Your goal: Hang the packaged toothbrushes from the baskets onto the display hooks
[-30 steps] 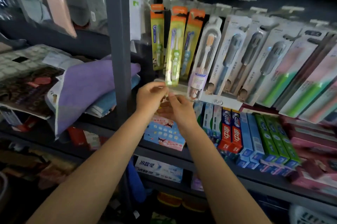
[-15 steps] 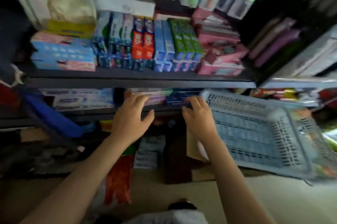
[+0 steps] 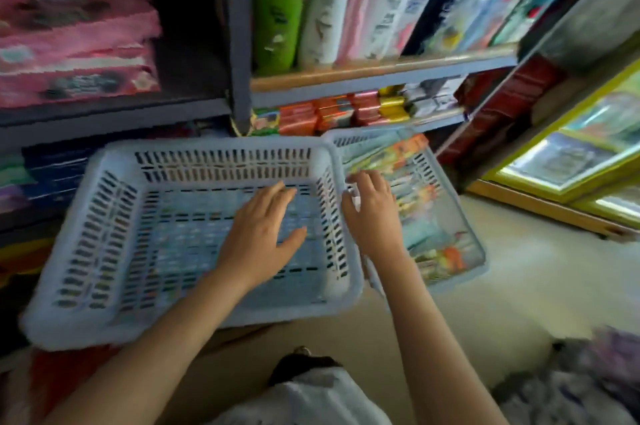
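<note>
Two pale blue slotted baskets sit low in front of the shelves. The near basket (image 3: 104, 203) holds nothing that I can see. My left hand (image 3: 263, 230) hovers over its floor with the fingers spread and holds nothing. Behind and to the right, the second basket (image 3: 460, 217) holds several packaged toothbrushes (image 3: 415, 189) with orange and green cards. My right hand (image 3: 370, 210) reaches over the shared rim into that basket, fingers bent at the packs; blur hides whether it grips one. The display hooks are out of view.
Shelves rise behind the baskets: pink packs (image 3: 69, 37) at left, a green bottle (image 3: 277, 5) and white bottles above, small red and gold boxes (image 3: 346, 109) below. A yellow-framed cabinet (image 3: 571, 161) stands at right. Beige floor (image 3: 519, 286) lies to the right of the baskets.
My view swung down and right from the hanging toothbrush display to the baskets. Both hands left the hung pack and dropped, left over the near basket, right into the far one.
</note>
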A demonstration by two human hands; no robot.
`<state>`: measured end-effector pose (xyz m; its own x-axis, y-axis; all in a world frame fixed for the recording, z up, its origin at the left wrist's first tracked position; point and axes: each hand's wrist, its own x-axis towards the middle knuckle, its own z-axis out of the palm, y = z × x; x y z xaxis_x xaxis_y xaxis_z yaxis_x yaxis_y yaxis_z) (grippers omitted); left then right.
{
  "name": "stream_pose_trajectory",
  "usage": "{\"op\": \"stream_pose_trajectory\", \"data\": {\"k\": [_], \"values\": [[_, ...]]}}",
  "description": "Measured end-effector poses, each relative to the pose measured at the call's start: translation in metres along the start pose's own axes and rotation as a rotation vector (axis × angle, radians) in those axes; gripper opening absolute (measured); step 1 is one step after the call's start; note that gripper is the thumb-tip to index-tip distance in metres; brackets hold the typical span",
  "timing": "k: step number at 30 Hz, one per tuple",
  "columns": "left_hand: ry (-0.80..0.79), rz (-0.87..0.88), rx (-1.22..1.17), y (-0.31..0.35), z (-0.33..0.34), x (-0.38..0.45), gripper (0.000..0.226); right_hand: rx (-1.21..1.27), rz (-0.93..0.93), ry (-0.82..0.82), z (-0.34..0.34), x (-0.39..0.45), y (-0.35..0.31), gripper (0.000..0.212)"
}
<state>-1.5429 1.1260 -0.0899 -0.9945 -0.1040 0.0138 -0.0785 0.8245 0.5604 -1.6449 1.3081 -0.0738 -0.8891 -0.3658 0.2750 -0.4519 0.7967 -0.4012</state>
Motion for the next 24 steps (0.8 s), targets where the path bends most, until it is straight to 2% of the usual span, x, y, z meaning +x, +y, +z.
{"op": "stream_pose_trajectory", "data": {"k": [2, 6, 12, 14, 18, 22, 24], "values": [[-0.067, 0.006, -0.025, 0.04, 0.03, 0.032, 0.073, 0.024, 0.093, -0.027, -0.011, 0.008, 0.056, 0.026], [-0.192, -0.084, 0.013, 0.095, 0.078, 0.075, 0.081, 0.042, 0.318, -0.223, 0.002, 0.006, 0.15, 0.031], [-0.08, -0.186, -0.024, 0.104, 0.108, 0.106, 0.08, 0.008, 0.641, -0.482, 0.038, -0.003, 0.211, 0.068], [-0.066, -0.199, -0.007, 0.105, 0.109, 0.112, 0.077, -0.034, 0.669, -0.502, 0.045, 0.001, 0.217, 0.079], [-0.087, -0.212, 0.018, 0.107, 0.111, 0.116, 0.072, -0.103, 0.615, -0.503, 0.06, 0.021, 0.214, 0.086], [-0.089, -0.195, 0.031, 0.108, 0.115, 0.118, 0.072, -0.063, 0.462, -0.514, 0.07, 0.029, 0.206, 0.091], [-0.092, -0.199, 0.024, 0.109, 0.116, 0.118, 0.073, 0.002, 0.484, -0.458, 0.069, 0.027, 0.206, 0.1]]}}
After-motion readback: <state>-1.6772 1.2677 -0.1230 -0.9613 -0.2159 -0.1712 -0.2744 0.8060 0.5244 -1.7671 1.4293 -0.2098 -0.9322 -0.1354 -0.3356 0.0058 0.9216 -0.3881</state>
